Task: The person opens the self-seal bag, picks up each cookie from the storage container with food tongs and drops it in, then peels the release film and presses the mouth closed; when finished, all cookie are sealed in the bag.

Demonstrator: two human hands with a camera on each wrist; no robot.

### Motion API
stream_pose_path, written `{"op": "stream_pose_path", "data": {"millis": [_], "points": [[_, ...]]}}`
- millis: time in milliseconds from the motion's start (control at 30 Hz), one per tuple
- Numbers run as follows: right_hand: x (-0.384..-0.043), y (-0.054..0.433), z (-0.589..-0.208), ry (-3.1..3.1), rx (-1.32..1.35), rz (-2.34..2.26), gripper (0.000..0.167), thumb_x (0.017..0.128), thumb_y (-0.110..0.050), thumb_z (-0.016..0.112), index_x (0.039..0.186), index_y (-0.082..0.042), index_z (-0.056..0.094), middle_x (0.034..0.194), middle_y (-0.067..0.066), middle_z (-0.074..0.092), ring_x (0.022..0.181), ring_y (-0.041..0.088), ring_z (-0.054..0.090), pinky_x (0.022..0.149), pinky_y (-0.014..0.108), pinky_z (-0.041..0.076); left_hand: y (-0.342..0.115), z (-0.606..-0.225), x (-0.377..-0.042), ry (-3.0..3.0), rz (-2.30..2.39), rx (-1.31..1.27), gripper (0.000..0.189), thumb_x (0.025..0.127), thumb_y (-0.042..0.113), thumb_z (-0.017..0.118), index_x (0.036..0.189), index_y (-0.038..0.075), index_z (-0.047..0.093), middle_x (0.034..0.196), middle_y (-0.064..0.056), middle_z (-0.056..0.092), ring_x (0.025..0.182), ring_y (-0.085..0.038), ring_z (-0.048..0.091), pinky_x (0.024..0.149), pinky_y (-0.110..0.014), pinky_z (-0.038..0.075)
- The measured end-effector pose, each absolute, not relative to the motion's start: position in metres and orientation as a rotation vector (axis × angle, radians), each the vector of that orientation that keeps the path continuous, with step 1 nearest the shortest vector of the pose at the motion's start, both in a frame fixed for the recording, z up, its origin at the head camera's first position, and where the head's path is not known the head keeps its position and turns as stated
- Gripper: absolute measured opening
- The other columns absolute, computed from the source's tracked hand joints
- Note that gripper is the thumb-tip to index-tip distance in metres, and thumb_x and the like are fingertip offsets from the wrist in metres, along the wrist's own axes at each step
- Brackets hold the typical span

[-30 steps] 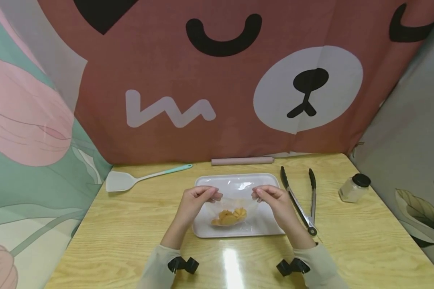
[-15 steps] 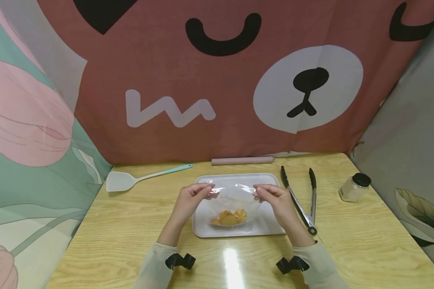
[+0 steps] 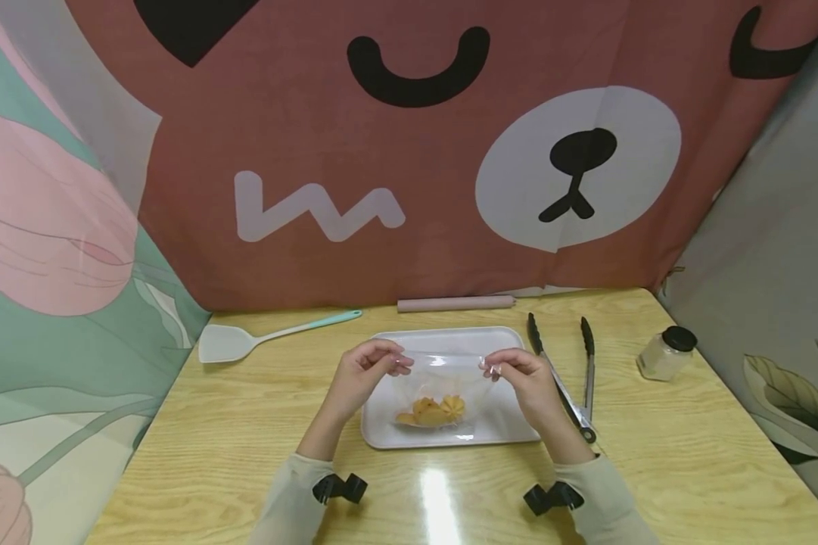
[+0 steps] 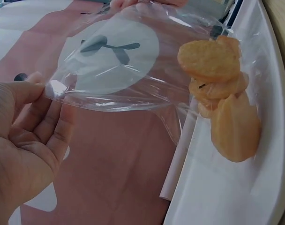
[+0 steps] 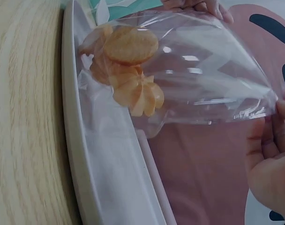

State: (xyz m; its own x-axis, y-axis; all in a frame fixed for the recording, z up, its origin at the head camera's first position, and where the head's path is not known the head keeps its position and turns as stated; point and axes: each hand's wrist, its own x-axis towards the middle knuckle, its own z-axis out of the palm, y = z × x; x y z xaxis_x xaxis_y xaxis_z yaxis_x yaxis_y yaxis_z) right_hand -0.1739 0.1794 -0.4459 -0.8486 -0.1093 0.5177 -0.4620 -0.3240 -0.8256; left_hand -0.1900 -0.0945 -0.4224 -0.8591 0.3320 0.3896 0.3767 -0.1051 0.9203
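Note:
A clear plastic bag (image 5: pixel 213 70) stretches between my two hands over a white tray (image 3: pixel 504 431). My left hand (image 3: pixel 364 371) pinches one upper corner of the bag between thumb and fingers, also plain in the left wrist view. The opposite corner is pinched by my right hand (image 3: pixel 527 382). Several golden-brown cookies (image 3: pixel 429 411) lie bunched in the bag's lower end, low over the tray. One cookie (image 5: pixel 140 93) is ridged like a flower; another cookie (image 4: pixel 209 60) is a smooth oval. Whether the bag's bottom touches the tray I cannot tell.
A white spatula (image 3: pixel 228 344) with a mint handle lies at the back left. Behind the tray is a pink rolling-pin-like rod (image 3: pixel 456 303). Black-tipped tongs (image 3: pixel 565 397) lie spread just right of the tray, and a black-lidded jar (image 3: pixel 666 354) stands farther right.
The bag's top edge has been drawn wider between my hands and now lies flatter. My left hand moved slightly left, then back a little right; my right hand shifted slightly right.

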Motion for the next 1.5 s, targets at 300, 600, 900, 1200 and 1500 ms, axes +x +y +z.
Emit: {"op": "stream_pose_path", "data": {"millis": [300, 600, 900, 1200, 1500], "points": [[-0.177, 0.192, -0.447, -1.817, 0.922, 2.148, 0.012, 0.091, 0.009, 0.054, 0.082, 0.006, 0.062, 0.094, 0.001, 0.069, 0.09, 0.013, 0.065, 0.08, 0.025, 0.053, -0.097, -0.417, -0.192, -2.076, -2.16, -0.978, 0.01, 0.094, -0.005, 0.051, 0.089, -0.012, 0.056, 0.093, -0.034, 0.062, 0.081, -0.017, 0.069, 0.075, -0.036, 0.055], [-0.183, 0.196, -0.441, -1.857, 1.182, 1.695, 0.028, 0.077, 0.03, 0.049, 0.079, 0.006, 0.063, 0.085, 0.016, 0.069, 0.085, 0.02, 0.068, 0.076, 0.024, 0.054, -0.094, -0.391, -0.182, -2.123, -1.71, -1.212, 0.018, 0.084, -0.021, 0.049, 0.075, -0.008, 0.057, 0.082, -0.026, 0.065, 0.077, -0.037, 0.067, 0.071, -0.036, 0.056], [-0.185, 0.196, -0.441, -1.9, 1.193, 1.558, 0.031, 0.073, 0.028, 0.05, 0.079, 0.003, 0.067, 0.077, 0.018, 0.068, 0.076, 0.023, 0.068, 0.066, 0.025, 0.055, -0.092, -0.383, -0.178, -2.088, -1.514, -1.296, 0.019, 0.074, -0.022, 0.05, 0.069, -0.007, 0.06, 0.07, -0.02, 0.066, 0.06, -0.031, 0.065, 0.061, -0.025, 0.055], [-0.177, 0.192, -0.429, -1.864, 1.212, 1.525, 0.024, 0.067, 0.027, 0.063, 0.076, 0.006, 0.067, 0.072, 0.019, 0.066, 0.065, 0.021, 0.066, 0.06, 0.022, 0.054, -0.091, -0.387, -0.177, -2.085, -1.396, -1.297, 0.015, 0.073, -0.014, 0.07, 0.069, -0.001, 0.063, 0.065, -0.011, 0.065, 0.057, -0.017, 0.063, 0.057, -0.021, 0.054], [-0.167, 0.189, -0.42, -1.983, 1.113, 1.457, 0.027, 0.064, 0.028, 0.067, 0.079, 0.006, 0.062, 0.071, 0.018, 0.065, 0.059, 0.026, 0.065, 0.061, 0.02, 0.053, -0.092, -0.403, -0.182, -2.154, -1.652, -1.164, 0.017, 0.075, -0.017, 0.069, 0.074, -0.005, 0.057, 0.072, -0.02, 0.066, 0.063, -0.029, 0.068, 0.059, -0.029, 0.056]]}}
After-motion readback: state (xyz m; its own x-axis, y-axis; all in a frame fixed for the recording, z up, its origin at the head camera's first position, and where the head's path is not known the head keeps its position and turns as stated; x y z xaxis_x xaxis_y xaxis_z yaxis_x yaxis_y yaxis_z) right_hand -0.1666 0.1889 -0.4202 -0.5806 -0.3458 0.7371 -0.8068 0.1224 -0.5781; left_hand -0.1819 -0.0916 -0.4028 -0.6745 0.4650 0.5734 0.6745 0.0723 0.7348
